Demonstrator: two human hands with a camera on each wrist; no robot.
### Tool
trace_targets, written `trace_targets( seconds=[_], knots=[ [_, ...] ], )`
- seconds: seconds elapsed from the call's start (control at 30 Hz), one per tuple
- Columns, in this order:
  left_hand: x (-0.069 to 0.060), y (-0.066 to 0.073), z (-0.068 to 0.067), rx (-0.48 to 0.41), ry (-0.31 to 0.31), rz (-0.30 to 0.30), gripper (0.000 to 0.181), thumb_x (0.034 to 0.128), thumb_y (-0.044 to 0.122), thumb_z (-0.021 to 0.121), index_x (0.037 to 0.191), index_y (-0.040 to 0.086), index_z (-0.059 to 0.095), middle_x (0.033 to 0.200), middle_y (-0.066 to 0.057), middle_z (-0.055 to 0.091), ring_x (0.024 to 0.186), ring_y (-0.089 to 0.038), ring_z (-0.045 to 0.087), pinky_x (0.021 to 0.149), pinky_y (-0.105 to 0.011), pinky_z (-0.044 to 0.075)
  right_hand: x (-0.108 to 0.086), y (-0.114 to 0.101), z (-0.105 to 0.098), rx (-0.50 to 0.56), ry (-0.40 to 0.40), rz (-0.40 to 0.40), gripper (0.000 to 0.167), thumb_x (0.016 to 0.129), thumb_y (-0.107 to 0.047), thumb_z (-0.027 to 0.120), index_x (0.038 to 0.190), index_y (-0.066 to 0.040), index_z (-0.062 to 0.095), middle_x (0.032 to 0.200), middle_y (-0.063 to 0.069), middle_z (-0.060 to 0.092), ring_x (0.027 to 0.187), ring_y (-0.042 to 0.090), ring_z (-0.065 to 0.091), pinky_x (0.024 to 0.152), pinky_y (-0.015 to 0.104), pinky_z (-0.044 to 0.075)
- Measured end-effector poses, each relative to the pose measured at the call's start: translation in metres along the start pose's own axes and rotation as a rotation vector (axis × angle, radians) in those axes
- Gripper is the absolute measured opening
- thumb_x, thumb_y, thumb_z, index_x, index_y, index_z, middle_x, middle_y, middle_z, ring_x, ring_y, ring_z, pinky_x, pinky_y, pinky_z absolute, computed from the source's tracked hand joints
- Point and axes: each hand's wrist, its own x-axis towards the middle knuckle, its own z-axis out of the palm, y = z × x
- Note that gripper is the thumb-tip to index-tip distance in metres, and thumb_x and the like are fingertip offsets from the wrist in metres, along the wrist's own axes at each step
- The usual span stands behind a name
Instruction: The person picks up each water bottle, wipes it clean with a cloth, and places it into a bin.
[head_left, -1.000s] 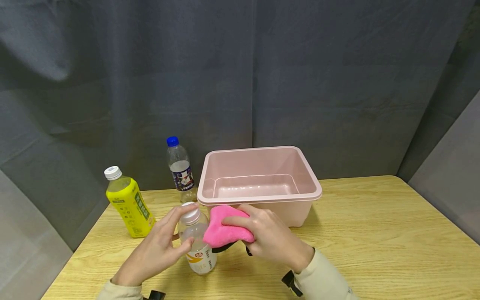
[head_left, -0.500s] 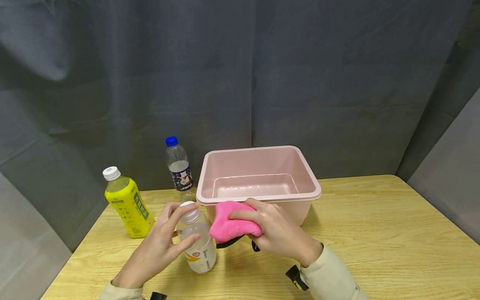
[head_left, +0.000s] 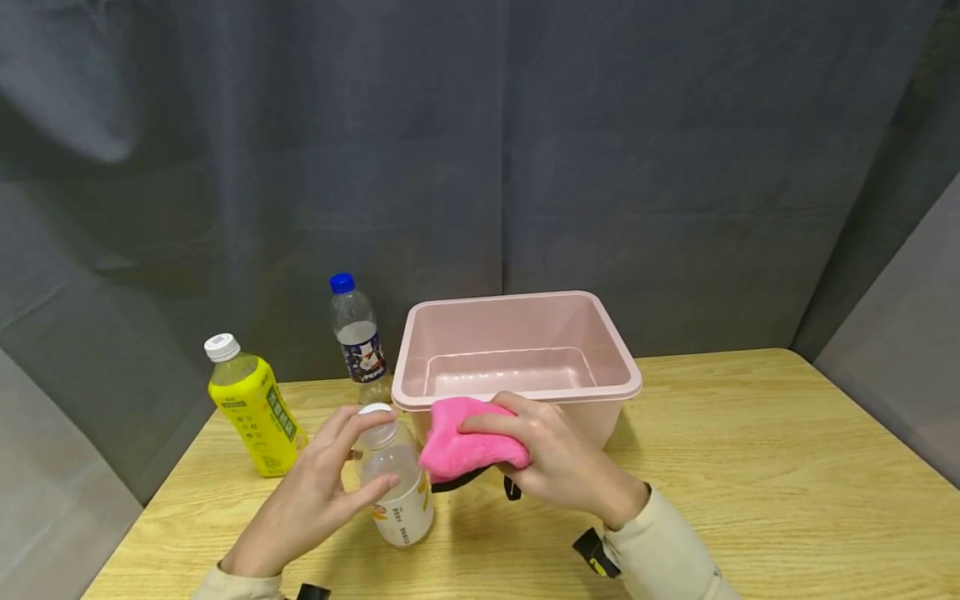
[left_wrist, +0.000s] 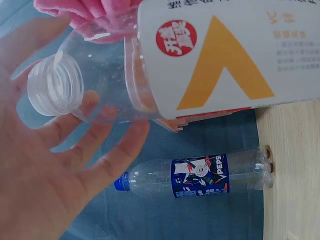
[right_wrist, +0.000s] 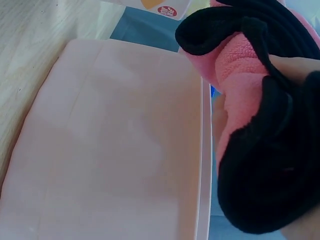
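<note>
Probably for steadiness, my left hand (head_left: 315, 492) curls loosely around the clear bottle (head_left: 402, 514) standing on the table (head_left: 750, 450), while my right hand (head_left: 557, 454) grips the bunched pink cloth (head_left: 467, 452) just beside it.

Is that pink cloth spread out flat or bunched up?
Bunched up: the pink cloth is gathered in the right hand, and the right wrist view shows it curling over itself, pink and black.
</note>
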Motion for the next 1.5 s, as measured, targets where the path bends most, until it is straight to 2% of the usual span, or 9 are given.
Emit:
trace_targets(
  seconds=[0.17, 0.4, 0.53, 0.8, 0.93, 1.1, 1.23, 1.37, 1.5],
  knots=[
    [-0.001, -0.001, 0.000, 0.013, 0.011, 0.000, 0.062, 0.0791, 0.008, 0.087, 0.134, 0.015, 0.059, 0.115, -0.002, 0.052, 0.091, -0.016, 0.059, 0.074, -0.031, 0.057, 0.001, 0.001, -0.001, 0.011, 0.037, -0.016, 0.050, 0.068, 0.012, 0.068, 0.110, -0.013, 0.074, 0.091, 0.000, 0.062, 0.075, 0.011, 0.057, 0.066, 0.025, 0.052],
    [-0.001, -0.005, -0.003, 0.012, 0.017, 0.058, 0.062, 0.0772, 0.004, 0.086, 0.131, 0.016, 0.060, 0.118, -0.001, 0.057, 0.098, -0.015, 0.060, 0.078, -0.036, 0.058, 0.002, 0.001, -0.001, 0.037, 0.069, -0.001, 0.055, 0.065, 0.016, 0.064, 0.112, -0.012, 0.074, 0.094, 0.001, 0.063, 0.077, 0.013, 0.058, 0.067, 0.024, 0.052],
    [-0.001, -0.006, -0.003, -0.026, -0.004, 0.071, 0.060, 0.0779, -0.001, 0.083, 0.131, 0.015, 0.059, 0.119, -0.002, 0.058, 0.101, -0.017, 0.061, 0.078, -0.035, 0.059, 0.002, 0.000, 0.000, 0.053, 0.091, 0.008, 0.056, 0.065, 0.017, 0.063, 0.112, -0.011, 0.074, 0.097, 0.002, 0.064, 0.079, 0.014, 0.059, 0.067, 0.024, 0.051],
    [-0.001, -0.006, -0.004, -0.098, -0.047, 0.047, 0.064, 0.0762, -0.009, 0.081, 0.130, 0.015, 0.057, 0.118, 0.001, 0.057, 0.103, -0.016, 0.061, 0.079, -0.034, 0.060, 0.005, -0.006, 0.009, 0.088, 0.209, 0.011, 0.053, 0.066, 0.013, 0.073, 0.114, -0.008, 0.073, 0.106, 0.008, 0.066, 0.090, 0.022, 0.066, 0.078, 0.036, 0.057],
    [-0.001, -0.005, -0.005, -0.124, -0.067, 0.013, 0.064, 0.0777, -0.010, 0.079, 0.131, 0.017, 0.056, 0.122, 0.000, 0.057, 0.105, -0.019, 0.061, 0.075, -0.031, 0.060, 0.007, -0.010, 0.016, 0.153, 0.240, 0.017, 0.053, 0.068, 0.014, 0.073, 0.117, -0.008, 0.072, 0.110, 0.010, 0.066, 0.096, 0.023, 0.066, 0.082, 0.034, 0.057],
    [-0.002, -0.003, -0.006, -0.150, -0.100, -0.057, 0.067, 0.0816, -0.008, 0.076, 0.137, 0.021, 0.053, 0.126, -0.001, 0.055, 0.110, -0.024, 0.060, 0.075, -0.033, 0.061, 0.005, -0.012, 0.025, 0.127, 0.169, 0.021, 0.052, 0.070, 0.013, 0.072, 0.118, -0.009, 0.073, 0.108, 0.008, 0.064, 0.087, 0.017, 0.063, 0.076, 0.026, 0.056],
    [-0.003, -0.002, -0.006, -0.160, -0.101, -0.082, 0.071, 0.0819, -0.007, 0.076, 0.141, 0.021, 0.052, 0.125, 0.000, 0.056, 0.112, -0.025, 0.060, 0.075, -0.037, 0.062, 0.003, -0.011, 0.030, 0.054, 0.076, 0.003, 0.055, 0.069, 0.014, 0.069, 0.117, -0.013, 0.072, 0.110, 0.006, 0.064, 0.087, 0.016, 0.064, 0.075, 0.028, 0.057],
    [-0.003, -0.003, -0.005, -0.166, -0.091, -0.074, 0.071, 0.0806, -0.009, 0.077, 0.141, 0.019, 0.052, 0.124, 0.000, 0.056, 0.111, -0.024, 0.060, 0.074, -0.038, 0.062, 0.001, -0.012, 0.033, 0.021, 0.004, 0.001, 0.059, 0.067, 0.015, 0.066, 0.116, -0.018, 0.071, 0.105, 0.001, 0.063, 0.080, 0.012, 0.062, 0.068, 0.025, 0.054],
    [-0.002, -0.004, -0.004, -0.160, -0.082, -0.058, 0.069, 0.0797, -0.010, 0.076, 0.140, 0.015, 0.053, 0.123, -0.002, 0.056, 0.110, -0.024, 0.060, 0.074, -0.035, 0.062, -0.001, -0.014, 0.034, 0.006, -0.060, 0.040, 0.058, 0.065, 0.015, 0.067, 0.111, -0.021, 0.072, 0.096, -0.002, 0.060, 0.069, 0.009, 0.054, 0.060, 0.019, 0.046]
  ],
)
